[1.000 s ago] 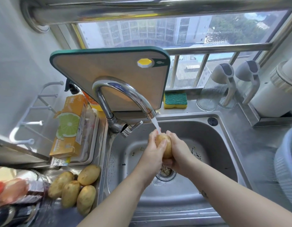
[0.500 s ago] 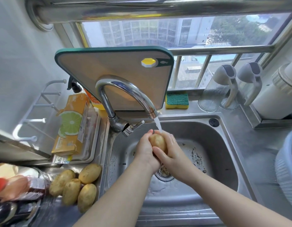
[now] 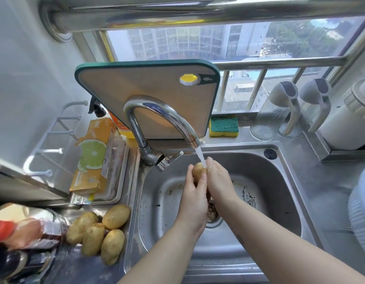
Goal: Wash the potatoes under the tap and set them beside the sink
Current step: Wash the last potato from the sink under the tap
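A yellow-brown potato [image 3: 198, 171] is held over the steel sink [image 3: 257, 199], right under the water running from the chrome tap [image 3: 163, 113]. My left hand [image 3: 193, 196] grips it from the left, fingers curled round its front. My right hand [image 3: 219, 179] wraps it from the right. Most of the potato is hidden between my palms. Several other potatoes [image 3: 99, 232] lie in a group on the counter left of the sink.
A green-edged cutting board [image 3: 149, 87] leans behind the tap. A yellow-green sponge [image 3: 224, 127] and two glass jugs [image 3: 280, 113] stand on the back ledge. An orange box [image 3: 94, 156] sits in a tray at left, bottles [image 3: 17, 238] at the lower left, and a blue basket [image 3: 361, 218] at the right edge.
Both hands have rubbed and turned the potato under the stream, shifting it slightly up and left. My left hand now covers more of its front. The potatoes on the counter have not moved.
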Demonstrator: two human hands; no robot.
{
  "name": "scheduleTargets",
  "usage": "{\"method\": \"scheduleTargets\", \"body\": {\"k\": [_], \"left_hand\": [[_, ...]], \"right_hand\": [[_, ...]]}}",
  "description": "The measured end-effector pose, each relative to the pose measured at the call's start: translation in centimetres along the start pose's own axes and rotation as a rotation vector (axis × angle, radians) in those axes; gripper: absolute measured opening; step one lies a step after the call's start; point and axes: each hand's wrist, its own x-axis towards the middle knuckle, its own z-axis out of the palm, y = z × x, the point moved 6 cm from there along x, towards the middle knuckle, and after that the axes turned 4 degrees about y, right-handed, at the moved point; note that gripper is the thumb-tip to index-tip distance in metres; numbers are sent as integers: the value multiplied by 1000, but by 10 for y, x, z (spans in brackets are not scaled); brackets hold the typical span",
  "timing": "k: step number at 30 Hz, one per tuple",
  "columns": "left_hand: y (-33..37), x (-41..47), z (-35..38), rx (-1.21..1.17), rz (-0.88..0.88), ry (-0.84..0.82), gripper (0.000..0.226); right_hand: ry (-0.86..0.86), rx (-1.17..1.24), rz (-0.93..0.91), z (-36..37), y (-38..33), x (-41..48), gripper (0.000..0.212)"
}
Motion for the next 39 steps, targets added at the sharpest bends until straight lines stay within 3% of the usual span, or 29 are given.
{"method": "scheduleTargets", "body": {"k": [1, 4, 7, 9, 11, 16, 22, 26, 32, 35, 37, 39], "left_hand": [[2, 1, -1, 14, 13, 8, 72], [9, 9, 0, -86, -19, 52, 34], [15, 14, -2, -219, -190, 127, 32], [16, 16, -5, -190, -275, 145, 32], [15, 16, -4, -140, -333, 111, 32], [16, 10, 0, 103, -384, 62, 36], [19, 7, 0, 239, -206, 77, 56], [13, 6, 0, 274, -43, 17, 44], [12, -4, -1, 554, 115, -65, 62], [26, -7, -2, 594, 249, -12, 47], [28, 2, -4, 564, 224, 32, 39], [26, 9, -3, 446, 147, 56, 36]], "right_hand": [[-39, 47, 26, 2, -1, -1, 35], [-162, 53, -46, 2, 0, 2, 29], [-311, -50, -194, -3, 5, 1, 34], [-391, -168, -258, -6, 7, -1, 55], [-448, -235, -266, -7, 1, -3, 59], [-361, -279, -292, -7, -11, -2, 11], [-167, -93, -115, -2, -2, 9, 32], [-68, -4, 126, -1, 11, 16, 40], [29, 122, 363, -9, 8, 12, 33], [5, 38, 140, -8, -4, 12, 37], [-63, 19, -71, -4, -13, 6, 34], [-144, -11, -170, -4, -16, -1, 29]]}}
